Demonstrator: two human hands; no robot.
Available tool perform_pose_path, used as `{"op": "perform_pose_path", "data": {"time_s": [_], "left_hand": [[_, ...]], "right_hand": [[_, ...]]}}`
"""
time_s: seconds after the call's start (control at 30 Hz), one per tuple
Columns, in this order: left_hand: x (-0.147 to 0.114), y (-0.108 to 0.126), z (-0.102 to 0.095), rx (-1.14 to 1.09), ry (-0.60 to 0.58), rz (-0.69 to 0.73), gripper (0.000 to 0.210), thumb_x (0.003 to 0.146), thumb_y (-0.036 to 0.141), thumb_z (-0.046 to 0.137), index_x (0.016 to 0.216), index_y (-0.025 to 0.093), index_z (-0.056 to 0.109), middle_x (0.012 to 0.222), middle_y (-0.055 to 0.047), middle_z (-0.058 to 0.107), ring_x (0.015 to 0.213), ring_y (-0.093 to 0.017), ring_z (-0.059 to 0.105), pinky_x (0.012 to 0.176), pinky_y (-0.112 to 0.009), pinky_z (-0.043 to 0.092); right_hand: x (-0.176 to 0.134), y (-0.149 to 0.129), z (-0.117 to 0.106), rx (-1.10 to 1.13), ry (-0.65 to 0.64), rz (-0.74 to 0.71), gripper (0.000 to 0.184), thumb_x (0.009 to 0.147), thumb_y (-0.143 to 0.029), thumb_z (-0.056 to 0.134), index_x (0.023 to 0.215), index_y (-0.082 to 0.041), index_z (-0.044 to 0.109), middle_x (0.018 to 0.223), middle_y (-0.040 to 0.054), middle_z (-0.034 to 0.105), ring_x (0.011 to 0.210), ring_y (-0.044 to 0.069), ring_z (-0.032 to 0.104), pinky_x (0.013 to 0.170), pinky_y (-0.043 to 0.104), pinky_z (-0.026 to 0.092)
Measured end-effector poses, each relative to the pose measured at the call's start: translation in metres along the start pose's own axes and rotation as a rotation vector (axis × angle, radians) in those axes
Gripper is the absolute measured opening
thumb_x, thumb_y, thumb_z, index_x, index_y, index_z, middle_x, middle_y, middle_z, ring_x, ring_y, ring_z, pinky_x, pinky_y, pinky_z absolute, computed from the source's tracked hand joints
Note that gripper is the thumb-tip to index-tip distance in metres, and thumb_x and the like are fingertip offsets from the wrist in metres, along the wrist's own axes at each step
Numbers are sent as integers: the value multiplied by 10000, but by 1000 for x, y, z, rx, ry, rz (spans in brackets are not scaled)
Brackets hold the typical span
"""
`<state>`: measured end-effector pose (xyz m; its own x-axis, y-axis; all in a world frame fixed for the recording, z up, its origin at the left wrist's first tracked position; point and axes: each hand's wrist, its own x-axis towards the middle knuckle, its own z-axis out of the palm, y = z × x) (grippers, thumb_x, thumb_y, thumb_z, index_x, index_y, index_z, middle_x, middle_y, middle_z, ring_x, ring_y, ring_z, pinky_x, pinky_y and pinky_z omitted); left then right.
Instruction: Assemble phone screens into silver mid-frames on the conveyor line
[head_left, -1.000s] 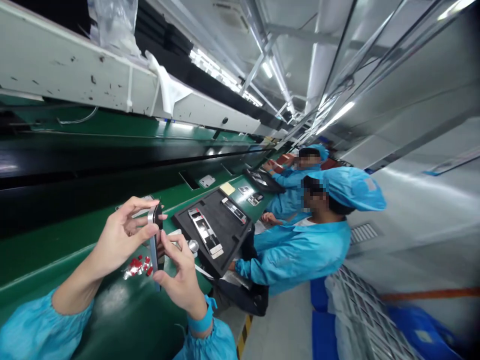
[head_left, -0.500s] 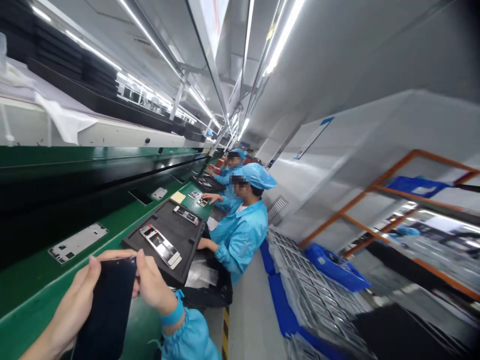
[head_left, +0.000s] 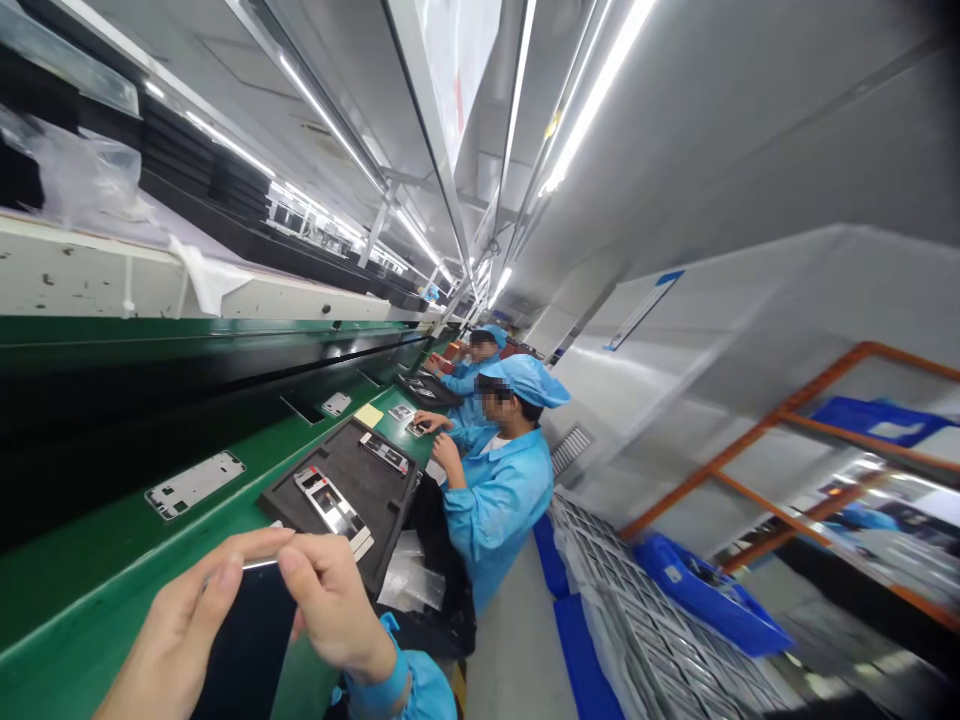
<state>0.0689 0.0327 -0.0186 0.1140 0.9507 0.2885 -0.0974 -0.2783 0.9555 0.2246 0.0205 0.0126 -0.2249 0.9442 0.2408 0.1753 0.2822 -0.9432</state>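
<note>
A phone point(head_left: 249, 640) with a dark, glossy face is tilted up between my hands at the lower left, its lower end cut off by the frame edge. My left hand point(head_left: 176, 625) grips its left side and upper corner, thumb on the near face. At the upper right corner, the thumb and curled fingers of my right hand point(head_left: 334, 600) pinch the edge. Just beyond my hands is a black tray point(head_left: 300, 490) bearing white phone parts point(head_left: 334, 505) and another phone piece point(head_left: 384, 452).
A white phone frame point(head_left: 196, 485) and a smaller plate lie on the green bench point(head_left: 90, 570). Co-workers in blue point(head_left: 499, 480) sit farther along it. Plastic bags point(head_left: 411, 575) lie beside the tray. Blue bins point(head_left: 709, 590) and stacked grey trays point(head_left: 637, 620) stand at right.
The view has shifted, and the bench scene sits lower and farther right. My right fingers have curled more tightly at the phone's top corner. The nearest co-worker's lower hand has risen.
</note>
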Motion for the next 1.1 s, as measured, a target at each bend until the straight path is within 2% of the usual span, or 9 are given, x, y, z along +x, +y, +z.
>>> {"op": "perform_pose_path", "data": {"time_s": [0.13, 0.27, 0.33, 0.47, 0.6, 0.67, 0.9, 1.03, 1.1], "left_hand": [[11, 10, -5, 18, 34, 44, 526, 842, 726, 700, 955, 239, 866, 1077, -111, 822, 1088, -357, 761, 1023, -413, 610], [13, 17, 1, -199, -16, -162, 496, 789, 702, 786, 994, 253, 835, 905, -109, 821, 912, -352, 797, 784, -373, 669], [15, 19, 5, -356, -26, -296, 473, 787, 661, 817, 1033, 257, 809, 875, -101, 818, 836, -343, 801, 636, -344, 654], [31, 21, -8, -538, 137, -351, 426, 831, 601, 812, 1036, 231, 760, 931, -99, 827, 740, -275, 790, 617, -299, 648], [44, 27, -38, -659, 311, -339, 300, 951, 498, 691, 1108, 243, 702, 915, -103, 829, 728, -282, 800, 653, -361, 681], [46, 30, -46, -683, 361, -300, 254, 996, 471, 628, 1104, 253, 699, 932, -98, 829, 735, -270, 805, 657, -358, 686], [45, 38, -39, -711, 314, -343, 313, 1098, 427, 438, 1153, 198, 645, 885, -124, 813, 682, -264, 792, 605, -373, 671], [47, 40, -34, -780, 318, -394, 436, 1132, 443, 279, 1136, 186, 631, 853, -141, 799, 650, -252, 780, 595, -354, 655], [48, 40, -33, -818, 365, -419, 486, 1131, 475, 245, 1125, 184, 634, 856, -146, 799, 645, -262, 780, 589, -368, 656]], "right_hand": [[23, 3, 10, 72, 96, -68, 786, 831, -952, 505, 717, -192, 669, 555, -16, 526, 557, 136, 491, 530, 259, 419], [31, 14, -9, 75, -147, 91, 810, 857, -962, 430, 573, -207, 497, 488, -17, 503, 444, 100, 472, 454, 226, 341], [33, 22, -17, 79, -186, 123, 811, 841, -973, 441, 559, -213, 466, 481, -13, 506, 431, 97, 477, 444, 217, 329], [22, 37, -5, 71, -87, 94, 802, 795, -1000, 466, 735, -206, 566, 635, -28, 524, 561, 107, 494, 539, 219, 421], [-5, 39, 19, 63, -422, 136, 763, 904, -939, 363, 655, -240, 541, 596, 1, 512, 585, 170, 526, 648, 323, 503], [-12, 35, 24, 77, -484, 171, 773, 912, -936, 339, 634, -245, 548, 596, 16, 541, 578, 182, 544, 675, 354, 511], [-8, 47, 21, 47, -309, 175, 786, 856, -958, 421, 597, -229, 563, 516, -23, 502, 460, 116, 474, 509, 266, 395], [-9, 67, 33, 115, -218, 144, 833, 776, -1028, 398, 466, -255, 408, 381, -57, 319, 388, 92, 338, 454, 263, 331], [-8, 71, 40, 125, -214, 148, 834, 775, -1032, 386, 459, -260, 386, 372, -49, 325, 391, 95, 348, 459, 264, 341]]}}
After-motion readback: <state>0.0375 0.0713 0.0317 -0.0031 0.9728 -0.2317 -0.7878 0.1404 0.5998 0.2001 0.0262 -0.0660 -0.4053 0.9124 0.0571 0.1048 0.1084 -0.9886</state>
